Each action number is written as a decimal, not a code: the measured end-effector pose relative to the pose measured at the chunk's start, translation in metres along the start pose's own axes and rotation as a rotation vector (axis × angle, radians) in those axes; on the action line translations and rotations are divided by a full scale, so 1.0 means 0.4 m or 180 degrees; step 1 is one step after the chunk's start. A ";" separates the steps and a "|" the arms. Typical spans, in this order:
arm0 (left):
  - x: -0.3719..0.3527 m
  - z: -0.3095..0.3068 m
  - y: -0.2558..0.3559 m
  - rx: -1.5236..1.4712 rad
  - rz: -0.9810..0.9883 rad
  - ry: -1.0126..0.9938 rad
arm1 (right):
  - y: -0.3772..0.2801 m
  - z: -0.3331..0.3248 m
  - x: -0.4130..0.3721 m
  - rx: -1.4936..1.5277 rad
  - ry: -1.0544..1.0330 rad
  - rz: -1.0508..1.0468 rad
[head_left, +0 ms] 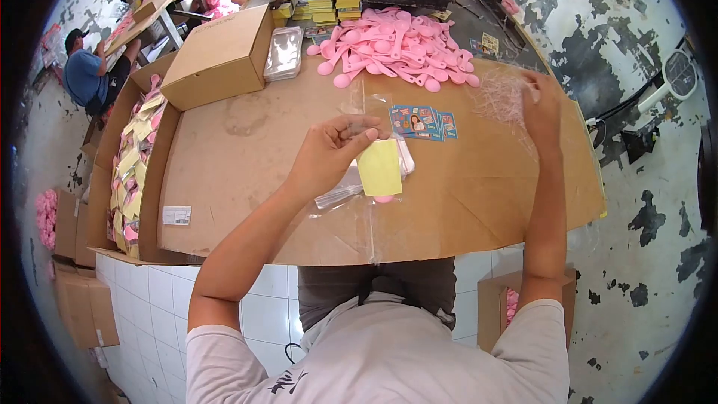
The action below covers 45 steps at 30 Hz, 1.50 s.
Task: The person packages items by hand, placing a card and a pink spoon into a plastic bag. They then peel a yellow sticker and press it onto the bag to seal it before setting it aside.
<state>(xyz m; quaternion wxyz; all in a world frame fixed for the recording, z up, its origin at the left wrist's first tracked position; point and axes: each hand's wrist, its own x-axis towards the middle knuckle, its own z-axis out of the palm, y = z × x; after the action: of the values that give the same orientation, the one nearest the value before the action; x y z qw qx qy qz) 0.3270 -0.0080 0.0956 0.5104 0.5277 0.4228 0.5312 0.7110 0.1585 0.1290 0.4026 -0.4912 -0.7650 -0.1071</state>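
We are logging one cardboard sheet (247,202) filling mid-frame, one closed box (221,56) at upper left, and one heap of pink spoons (396,45) at top centre, too many to count. The left hand (329,153) is pinching one clear bag (345,193) at centre, which is carrying one yellow card (379,167). The right hand (540,108) is touching clear wisps (499,97) at upper right; we cannot tell its grip.

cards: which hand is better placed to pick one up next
Probably right: the left hand is full, gripping the bag, while the right hand is at the strips beside the cards.
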 end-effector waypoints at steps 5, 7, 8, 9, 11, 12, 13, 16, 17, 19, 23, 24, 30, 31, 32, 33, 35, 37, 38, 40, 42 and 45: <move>0.006 -0.003 -0.017 0.0215 -0.0042 -0.0003 | -0.363 0.032 -0.050 0.2282 -0.1940 -0.0384; 0.006 0.001 -0.024 0.0167 0.0006 0.0040 | -0.437 0.049 -0.072 0.2753 -0.2356 -0.0124; 0.004 0.002 -0.020 0.0113 -0.0003 0.0050 | -0.454 0.055 -0.076 0.2988 -0.2569 0.0003; 0.000 0.002 -0.011 0.0059 -0.0014 0.0063 | -0.456 0.070 -0.076 0.3325 -0.2644 0.0195; -0.001 0.000 -0.001 -0.0065 0.0047 0.0037 | -0.451 0.112 -0.076 0.3984 -0.2793 0.0579; 0.001 -0.002 0.001 -0.0134 0.0112 -0.0007 | -0.443 0.122 -0.078 0.4019 -0.2797 0.0606; 0.003 -0.004 0.001 -0.0204 0.0178 -0.0053 | -0.431 0.127 -0.079 0.4053 -0.2798 0.0635; 0.007 -0.015 -0.011 -0.0170 0.0097 -0.0025 | -0.424 0.131 -0.085 0.4094 -0.2729 0.0790; 0.007 -0.018 -0.014 -0.0039 0.0074 0.0001 | -0.424 0.131 -0.088 0.4100 -0.2691 0.0858; 0.007 -0.021 -0.020 0.0221 0.0024 0.0045 | -0.427 0.133 -0.092 0.4192 -0.2658 0.0949; 0.009 -0.023 -0.033 0.0171 0.0009 0.0159 | -0.401 0.167 -0.109 0.4450 -0.2500 0.1085; 0.008 -0.023 -0.029 0.0224 0.0003 0.0153 | -0.397 0.171 -0.110 0.4468 -0.2521 0.1057; 0.007 -0.039 -0.047 0.0518 0.0339 0.0019 | -0.375 0.182 -0.114 0.4505 -0.2567 0.0877; 0.008 -0.042 -0.047 0.0614 0.0396 -0.0043 | -0.373 0.181 -0.114 0.4482 -0.2542 0.0808; 0.007 -0.042 -0.046 0.0623 0.0366 -0.0051 | -0.371 0.181 -0.113 0.4457 -0.2520 0.0738; 0.006 -0.040 -0.037 0.0632 0.0335 -0.0057 | -0.370 0.179 -0.112 0.4417 -0.2496 0.0647; 0.004 -0.041 -0.035 0.0650 0.0294 -0.0077 | -0.368 0.178 -0.108 0.4335 -0.2452 0.0464; 0.005 -0.047 -0.044 0.0669 0.0278 -0.0109 | -0.357 0.177 -0.103 0.4234 -0.2536 0.0384; 0.005 -0.048 -0.044 0.0444 0.0205 -0.0133 | -0.354 0.176 -0.102 0.4182 -0.2576 0.0343; 0.005 -0.048 -0.043 -0.0008 0.0054 -0.0178 | -0.362 0.169 -0.102 0.4242 -0.2646 0.0549; 0.006 -0.039 -0.037 0.0183 -0.0141 -0.0060 | -0.369 0.168 -0.106 0.4299 -0.2667 0.0644; 0.011 -0.033 -0.041 0.0372 -0.0156 -0.0033 | -0.368 0.178 -0.115 0.4338 -0.2678 0.0704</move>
<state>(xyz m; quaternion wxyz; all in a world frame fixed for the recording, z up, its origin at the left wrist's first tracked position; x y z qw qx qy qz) 0.3157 -0.0004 0.0788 0.4938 0.5488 0.4633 0.4903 0.5600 0.0950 0.0836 0.3002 -0.2097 -0.6965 0.6170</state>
